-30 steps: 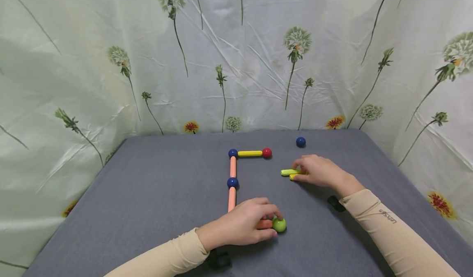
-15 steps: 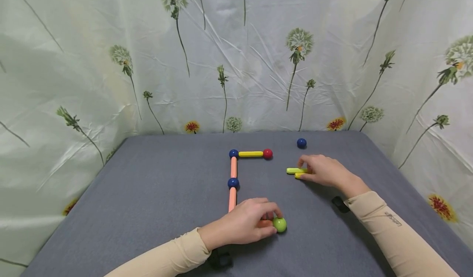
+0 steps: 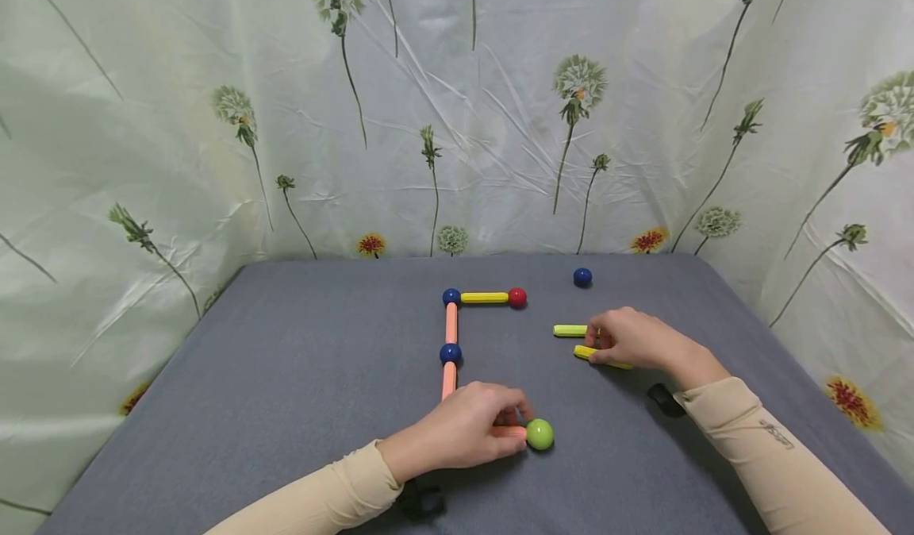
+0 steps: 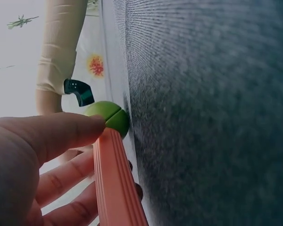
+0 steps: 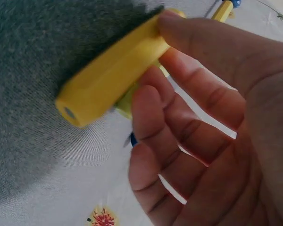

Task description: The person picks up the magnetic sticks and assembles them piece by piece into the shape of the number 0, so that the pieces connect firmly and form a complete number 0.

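Two toy sticks are held at once, one per hand. By the left hand [image 3: 467, 425], a salmon stick [image 4: 115, 181] is pinched near its tip, thumb on one side and fingers behind, right where it meets the green ball [image 3: 540, 434]. It's probably gripped that near the joint so the ball is stopped from rolling, since spheres can't be trusted on a flat worktop [image 3: 321, 360].

By the right hand [image 3: 641, 340], a loose yellow stick [image 5: 111, 70] is pinched close to one end between thumb and fingertips, remaining fingers loosely curled. The other end is left uncovered that way, and a grey round spot can be seen in it (magnet, maybe?). Whether it's fully off the worktop can't be told. Just beyond those fingers lies a lime stick [image 3: 569, 330], partly hidden by them.

Past the left fingers, a chain is laid flat, presumably so no joint is strained: lower salmon stick [image 3: 448, 380], middle blue ball [image 3: 451, 353], upper salmon stick [image 3: 451, 324], corner blue ball [image 3: 451, 297], joined yellow stick [image 3: 484, 298], red ball [image 3: 517, 298]. Any link to the held piece is hidden by the left hand. One spare blue ball [image 3: 582, 277] is parked beyond the right fingers, likely to be out of the way.
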`<state>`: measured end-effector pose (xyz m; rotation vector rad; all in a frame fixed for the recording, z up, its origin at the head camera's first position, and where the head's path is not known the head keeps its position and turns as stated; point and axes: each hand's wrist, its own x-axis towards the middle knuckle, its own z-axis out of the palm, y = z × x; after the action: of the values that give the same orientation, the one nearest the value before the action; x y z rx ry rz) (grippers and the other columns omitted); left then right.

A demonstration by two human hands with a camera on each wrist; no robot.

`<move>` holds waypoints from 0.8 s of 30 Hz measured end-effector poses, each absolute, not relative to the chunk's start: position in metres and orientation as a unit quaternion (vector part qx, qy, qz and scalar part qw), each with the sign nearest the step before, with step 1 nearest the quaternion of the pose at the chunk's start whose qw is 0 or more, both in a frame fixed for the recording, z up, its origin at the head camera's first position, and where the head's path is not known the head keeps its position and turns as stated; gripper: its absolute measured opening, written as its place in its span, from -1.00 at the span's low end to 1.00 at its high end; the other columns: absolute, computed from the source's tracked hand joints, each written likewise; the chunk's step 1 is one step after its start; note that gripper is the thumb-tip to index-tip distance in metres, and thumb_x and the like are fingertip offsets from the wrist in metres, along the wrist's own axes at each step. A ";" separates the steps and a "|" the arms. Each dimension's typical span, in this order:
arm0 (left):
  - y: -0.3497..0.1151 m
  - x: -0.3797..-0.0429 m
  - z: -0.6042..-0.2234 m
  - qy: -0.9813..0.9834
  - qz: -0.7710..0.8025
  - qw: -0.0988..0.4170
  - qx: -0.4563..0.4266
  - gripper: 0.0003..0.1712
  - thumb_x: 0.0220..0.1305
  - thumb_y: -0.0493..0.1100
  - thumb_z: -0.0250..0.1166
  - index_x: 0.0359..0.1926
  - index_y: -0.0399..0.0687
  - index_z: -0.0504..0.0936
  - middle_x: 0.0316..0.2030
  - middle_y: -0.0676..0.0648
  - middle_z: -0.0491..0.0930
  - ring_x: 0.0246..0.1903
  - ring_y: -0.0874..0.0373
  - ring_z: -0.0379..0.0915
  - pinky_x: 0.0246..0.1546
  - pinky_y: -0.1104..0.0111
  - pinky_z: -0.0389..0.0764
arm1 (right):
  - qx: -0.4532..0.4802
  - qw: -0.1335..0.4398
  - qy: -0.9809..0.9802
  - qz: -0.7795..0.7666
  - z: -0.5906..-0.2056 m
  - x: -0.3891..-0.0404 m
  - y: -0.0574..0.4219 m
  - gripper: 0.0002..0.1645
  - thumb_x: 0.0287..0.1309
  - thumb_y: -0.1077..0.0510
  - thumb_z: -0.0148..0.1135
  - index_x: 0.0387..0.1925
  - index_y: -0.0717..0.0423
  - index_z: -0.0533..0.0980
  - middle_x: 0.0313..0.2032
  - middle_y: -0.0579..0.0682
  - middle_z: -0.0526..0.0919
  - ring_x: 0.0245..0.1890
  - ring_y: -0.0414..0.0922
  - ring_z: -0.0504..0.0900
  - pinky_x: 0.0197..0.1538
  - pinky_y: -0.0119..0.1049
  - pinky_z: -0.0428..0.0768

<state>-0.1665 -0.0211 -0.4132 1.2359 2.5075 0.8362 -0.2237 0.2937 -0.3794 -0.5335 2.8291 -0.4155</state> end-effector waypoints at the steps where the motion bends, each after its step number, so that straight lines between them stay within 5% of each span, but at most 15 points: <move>1: -0.022 -0.166 -0.413 0.855 0.282 0.111 0.421 -0.79 0.35 -0.10 0.55 -0.05 0.16 0.75 -0.35 0.25 0.60 -0.35 0.43 0.45 -0.30 0.57 0.52 | -0.180 0.122 0.966 -0.142 -0.378 -0.223 0.294 -0.83 0.27 0.08 0.55 -0.24 -0.02 0.66 -0.46 -0.16 0.61 -0.45 -0.23 0.48 -0.35 -0.30 0.43; 24: -0.031 -0.165 -0.411 0.867 0.259 0.113 0.411 -0.85 0.31 -0.13 0.56 -0.15 0.17 0.77 -0.40 0.29 0.57 -0.40 0.44 0.40 -0.35 0.56 0.48 | -0.186 0.160 0.941 -0.232 -0.381 -0.219 0.300 -0.79 0.33 0.01 0.49 -0.27 0.02 0.64 -0.51 -0.19 0.56 -0.50 -0.28 0.43 -0.38 -0.39 0.38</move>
<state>-0.1653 -0.0314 -0.4113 1.2068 2.5428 0.7607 -0.2189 0.3002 -0.3813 -0.5305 2.6896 -0.6615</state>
